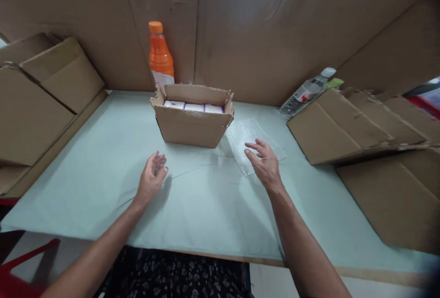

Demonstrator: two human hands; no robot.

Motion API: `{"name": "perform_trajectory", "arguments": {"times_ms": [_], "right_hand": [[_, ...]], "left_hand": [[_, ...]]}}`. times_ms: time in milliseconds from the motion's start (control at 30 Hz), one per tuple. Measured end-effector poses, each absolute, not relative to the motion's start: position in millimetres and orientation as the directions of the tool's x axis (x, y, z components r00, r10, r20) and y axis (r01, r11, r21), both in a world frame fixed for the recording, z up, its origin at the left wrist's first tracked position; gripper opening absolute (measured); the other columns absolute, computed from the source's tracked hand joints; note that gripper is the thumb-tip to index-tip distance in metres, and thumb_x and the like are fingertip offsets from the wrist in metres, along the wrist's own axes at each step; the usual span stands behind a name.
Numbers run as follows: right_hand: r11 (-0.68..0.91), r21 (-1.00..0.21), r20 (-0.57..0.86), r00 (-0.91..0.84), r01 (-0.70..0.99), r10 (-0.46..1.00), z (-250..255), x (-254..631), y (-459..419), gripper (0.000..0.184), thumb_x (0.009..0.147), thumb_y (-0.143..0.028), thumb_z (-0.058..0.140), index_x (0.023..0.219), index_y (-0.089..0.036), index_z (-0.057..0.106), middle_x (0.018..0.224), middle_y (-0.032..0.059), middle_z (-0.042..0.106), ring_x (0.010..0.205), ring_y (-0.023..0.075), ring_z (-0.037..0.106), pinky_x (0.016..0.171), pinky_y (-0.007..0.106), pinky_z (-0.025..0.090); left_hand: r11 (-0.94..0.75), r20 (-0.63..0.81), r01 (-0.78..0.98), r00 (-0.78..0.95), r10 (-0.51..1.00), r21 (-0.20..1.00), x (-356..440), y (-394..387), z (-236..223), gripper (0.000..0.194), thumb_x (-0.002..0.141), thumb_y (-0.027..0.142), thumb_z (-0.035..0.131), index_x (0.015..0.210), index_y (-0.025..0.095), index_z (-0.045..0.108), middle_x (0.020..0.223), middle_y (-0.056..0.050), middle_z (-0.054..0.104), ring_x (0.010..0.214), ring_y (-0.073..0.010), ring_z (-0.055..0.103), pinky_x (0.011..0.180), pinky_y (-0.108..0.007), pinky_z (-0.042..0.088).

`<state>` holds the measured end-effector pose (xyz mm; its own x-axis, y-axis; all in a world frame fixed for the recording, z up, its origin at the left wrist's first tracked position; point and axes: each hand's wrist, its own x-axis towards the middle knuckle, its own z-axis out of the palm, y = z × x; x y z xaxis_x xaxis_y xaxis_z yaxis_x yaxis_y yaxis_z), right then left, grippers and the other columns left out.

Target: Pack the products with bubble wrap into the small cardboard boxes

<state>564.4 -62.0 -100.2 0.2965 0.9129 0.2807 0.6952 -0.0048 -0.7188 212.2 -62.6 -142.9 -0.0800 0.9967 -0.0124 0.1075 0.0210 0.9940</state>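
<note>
My left hand point(153, 175) hovers above the table, in front of and left of a small open cardboard box point(192, 126). Its fingers are loosely curved and apart, with nothing in them. Inside the box, white packs with purple edges point(194, 107) stand in a row, only their tops showing. To the right, my right hand point(264, 162) is held over a clear sheet of bubble wrap point(240, 144), fingers spread and holding nothing. Whether it touches the sheet I cannot tell. The box stands upright, apart from both hands.
An orange bottle point(161, 55) stands behind the box. At the right, a clear bottle with a white cap point(305, 91) leans beside cardboard boxes point(338, 126). More large cardboard point(37, 105) lines the left side. A pale green cover point(202, 215) lies over the table.
</note>
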Motion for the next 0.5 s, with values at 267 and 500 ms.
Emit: {"name": "perform_trajectory", "arguments": {"times_ms": [267,500], "right_hand": [[-0.057,-0.439,0.128,0.125,0.897,0.984,-122,534,-37,0.04,0.083,-0.026,0.065,0.122,-0.015,0.071,0.14,0.0214,0.061,0.133,0.0418,0.054,0.108,0.063,0.041],[0.132,-0.519,0.24,-0.004,0.844,0.971,-106,564,-139,0.022,0.092,-0.025,0.053,0.101,-0.022,0.073,0.109,0.0074,0.077,0.107,0.0261,0.071,0.098,0.044,0.055]], "left_hand": [[-0.002,-0.026,0.199,0.137,0.99,0.98,238,-138,-137,0.043,0.084,0.031,0.064,0.125,0.019,0.066,0.134,-0.013,0.065,0.124,-0.0267,0.062,0.11,-0.046,0.048],[0.124,-0.153,0.139,0.217,0.964,0.982,213,-140,-125,0.043,0.083,0.038,0.067,0.12,0.016,0.068,0.124,-0.013,0.07,0.115,-0.0259,0.066,0.107,-0.045,0.049]]}}
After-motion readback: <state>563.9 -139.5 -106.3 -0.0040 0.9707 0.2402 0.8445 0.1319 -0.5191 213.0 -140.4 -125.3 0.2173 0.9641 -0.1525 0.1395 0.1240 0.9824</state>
